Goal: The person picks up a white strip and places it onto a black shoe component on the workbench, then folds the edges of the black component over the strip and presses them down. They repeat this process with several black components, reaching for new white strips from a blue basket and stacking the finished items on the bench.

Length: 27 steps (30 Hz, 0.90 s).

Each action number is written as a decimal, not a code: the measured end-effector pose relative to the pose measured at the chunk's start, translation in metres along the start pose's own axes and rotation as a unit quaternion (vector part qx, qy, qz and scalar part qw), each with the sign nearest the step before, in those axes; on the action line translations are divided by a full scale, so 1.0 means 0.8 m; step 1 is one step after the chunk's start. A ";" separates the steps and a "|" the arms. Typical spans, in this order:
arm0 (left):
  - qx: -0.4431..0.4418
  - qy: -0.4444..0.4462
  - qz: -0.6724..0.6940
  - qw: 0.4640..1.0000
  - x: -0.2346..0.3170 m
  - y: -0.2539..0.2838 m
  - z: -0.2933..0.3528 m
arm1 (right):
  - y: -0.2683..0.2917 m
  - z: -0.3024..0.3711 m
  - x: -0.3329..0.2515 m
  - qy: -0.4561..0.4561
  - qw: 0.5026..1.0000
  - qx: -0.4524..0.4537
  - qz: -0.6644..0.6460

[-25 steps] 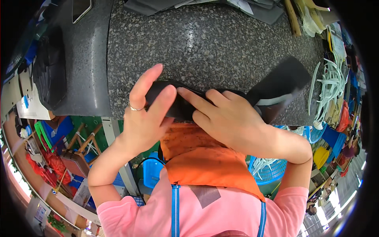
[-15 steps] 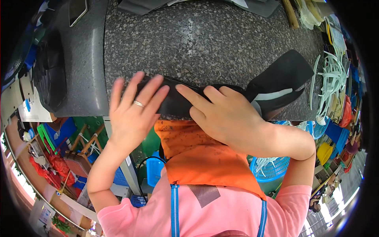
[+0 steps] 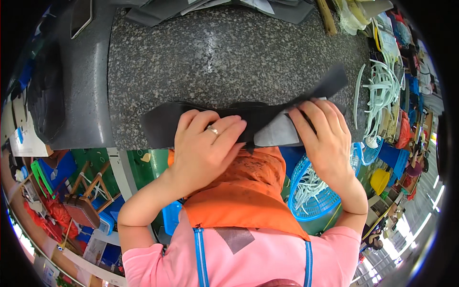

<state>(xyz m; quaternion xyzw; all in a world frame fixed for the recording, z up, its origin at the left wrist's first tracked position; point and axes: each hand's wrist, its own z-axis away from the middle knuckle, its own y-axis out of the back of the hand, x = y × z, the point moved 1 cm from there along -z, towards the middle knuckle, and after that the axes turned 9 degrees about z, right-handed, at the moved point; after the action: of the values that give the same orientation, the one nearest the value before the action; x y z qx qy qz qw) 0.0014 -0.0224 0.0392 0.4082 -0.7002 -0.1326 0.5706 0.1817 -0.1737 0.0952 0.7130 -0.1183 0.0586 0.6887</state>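
Note:
A long black piece of flexible, leather-like sheet (image 3: 160, 125) lies along the near edge of the speckled stone worktop (image 3: 229, 52). My left hand (image 3: 208, 138), with a ring on one finger, rests on its middle, fingers stretched out close together. At the right end my right hand (image 3: 326, 136) has its fingers closed over the piece, the thumb hidden. A grey underside (image 3: 278, 131) shows between my hands where the piece is turned back. Its slim black end flap (image 3: 330, 83) sticks up beyond my right fingers, and a pale strip peeks out at the fingertips.
Black and grey sheet pieces (image 3: 167, 10) lie along the far edge. Pale strips (image 3: 382, 88) hang in a tangle at the right. A blue basket (image 3: 319, 210) of strips stands below the worktop. At the left are a phone (image 3: 81, 18) and dark pieces (image 3: 47, 100).
My left hand has moved right onto the black piece, uncovering its left end. My right hand has shifted right to the far end and taken hold there; the grey underside now shows.

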 end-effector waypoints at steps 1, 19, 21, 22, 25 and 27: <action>-0.005 0.027 0.010 1.000 0.010 0.001 -0.010 | -0.003 0.002 0.001 -0.014 1.000 0.006 0.007; -0.145 0.005 0.099 0.984 0.006 -0.010 -0.064 | -0.052 0.065 0.012 -0.131 0.939 -0.013 -0.316; -0.160 -0.045 0.031 0.986 0.014 -0.013 -0.059 | -0.054 0.067 0.012 -0.154 0.925 -0.019 -0.346; -0.168 -0.094 -0.039 0.980 0.018 -0.015 -0.057 | -0.056 0.068 0.012 -0.172 0.911 -0.024 -0.374; -0.186 -0.093 -0.070 0.976 0.026 -0.021 -0.072 | -0.055 0.058 -0.001 -0.200 0.926 0.021 -0.320; -0.206 -0.088 -0.066 0.972 0.023 -0.021 -0.076 | -0.057 0.060 -0.001 -0.212 0.932 0.022 -0.294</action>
<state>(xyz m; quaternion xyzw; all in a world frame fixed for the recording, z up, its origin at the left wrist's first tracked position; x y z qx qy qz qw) 0.0636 -0.0296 0.0600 0.3135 -0.6768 -0.3466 0.5689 0.1885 -0.2203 0.0485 0.7268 -0.0450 -0.2962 0.6180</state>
